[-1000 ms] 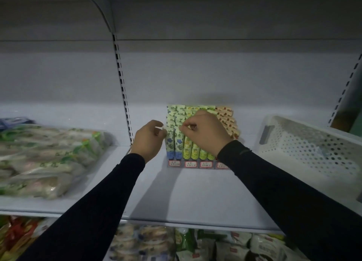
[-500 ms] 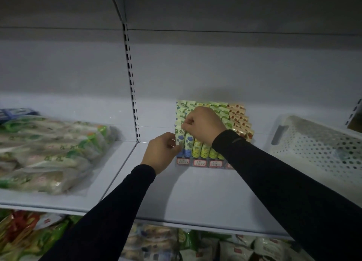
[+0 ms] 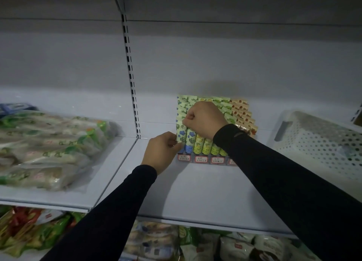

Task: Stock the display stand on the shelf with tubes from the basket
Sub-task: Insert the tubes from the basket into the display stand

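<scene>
The stand [image 3: 210,159] sits on the shelf [image 3: 205,192], full of tubes [image 3: 198,146]. The right hand [image 3: 204,119] fingers pinch a tube's top; the left hand [image 3: 161,153] fingers pinch the leftmost tube. The basket [image 3: 321,143] stands right.

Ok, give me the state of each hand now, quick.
Left hand: closed, pinching the leftmost front tube in the display stand.
Right hand: closed in a fist over the tubes; what it holds cannot be told.

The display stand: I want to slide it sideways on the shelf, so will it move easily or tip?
The display stand probably slides easily on the smooth shelf. Its upright tubes climb in tiers, so pushing high may tip it. Push low, near the price labels.
</scene>
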The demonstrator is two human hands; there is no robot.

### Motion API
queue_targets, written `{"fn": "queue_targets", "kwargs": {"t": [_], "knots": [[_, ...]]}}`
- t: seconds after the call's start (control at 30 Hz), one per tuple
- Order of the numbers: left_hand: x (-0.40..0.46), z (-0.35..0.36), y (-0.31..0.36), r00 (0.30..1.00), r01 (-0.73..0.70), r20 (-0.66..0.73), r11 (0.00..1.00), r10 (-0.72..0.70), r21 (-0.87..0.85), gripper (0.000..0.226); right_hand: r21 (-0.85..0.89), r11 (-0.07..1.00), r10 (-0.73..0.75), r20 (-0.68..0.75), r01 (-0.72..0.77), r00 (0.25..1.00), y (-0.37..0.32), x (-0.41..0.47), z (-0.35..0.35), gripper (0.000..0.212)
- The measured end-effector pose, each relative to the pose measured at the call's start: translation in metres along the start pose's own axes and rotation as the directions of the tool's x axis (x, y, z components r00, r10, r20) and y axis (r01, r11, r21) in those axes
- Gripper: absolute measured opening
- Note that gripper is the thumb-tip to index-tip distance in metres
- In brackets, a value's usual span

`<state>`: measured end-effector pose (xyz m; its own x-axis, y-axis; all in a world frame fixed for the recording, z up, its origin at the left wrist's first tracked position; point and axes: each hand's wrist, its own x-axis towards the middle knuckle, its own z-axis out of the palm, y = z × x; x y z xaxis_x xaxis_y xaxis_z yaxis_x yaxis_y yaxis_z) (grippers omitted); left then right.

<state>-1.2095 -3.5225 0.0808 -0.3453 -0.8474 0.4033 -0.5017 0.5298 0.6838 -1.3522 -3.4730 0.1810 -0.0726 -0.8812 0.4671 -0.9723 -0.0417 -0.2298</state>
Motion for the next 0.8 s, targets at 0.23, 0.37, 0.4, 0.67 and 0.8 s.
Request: {"fn": "queue_targets", "kwargs": {"t": [0.23, 0.37, 0.4, 0.67, 0.8], "knots": [[-0.01, 0.005, -0.018, 0.985, -0.015, 0.171, 0.976, -0.023, 0.217, 0.05, 0.035, 0.999, 0.024, 0.009, -0.024, 1.0, -0.003, 0.003, -0.004, 0.048], [-0.018, 0.013, -0.016, 0.982, -0.071, 0.188, 0.978, 0.034, 0.195, 0.047, 0.031, 0.999, 0.023, 0.007, -0.023, 1.0, -0.003, 0.004, -0.002, 0.046], [-0.017, 0.015, -0.018, 0.983, -0.074, 0.179, 0.977, 0.038, 0.201, 0.05, 0.032, 0.999, 0.025, 0.003, -0.025, 1.0, -0.002, 0.004, -0.001, 0.046], [-0.014, 0.02, -0.03, 0.984, -0.156, 0.117, 0.961, 0.132, 0.228, 0.075, 0.035, 0.997, 0.072, -0.019, -0.071, 0.997, -0.002, 0.005, 0.005, 0.039], [-0.013, 0.021, -0.031, 0.981, -0.182, 0.109, 0.952, 0.159, 0.248, 0.074, 0.031, 0.997, 0.078, -0.031, -0.077, 0.996, -0.004, 0.004, 0.005, 0.044]]}}
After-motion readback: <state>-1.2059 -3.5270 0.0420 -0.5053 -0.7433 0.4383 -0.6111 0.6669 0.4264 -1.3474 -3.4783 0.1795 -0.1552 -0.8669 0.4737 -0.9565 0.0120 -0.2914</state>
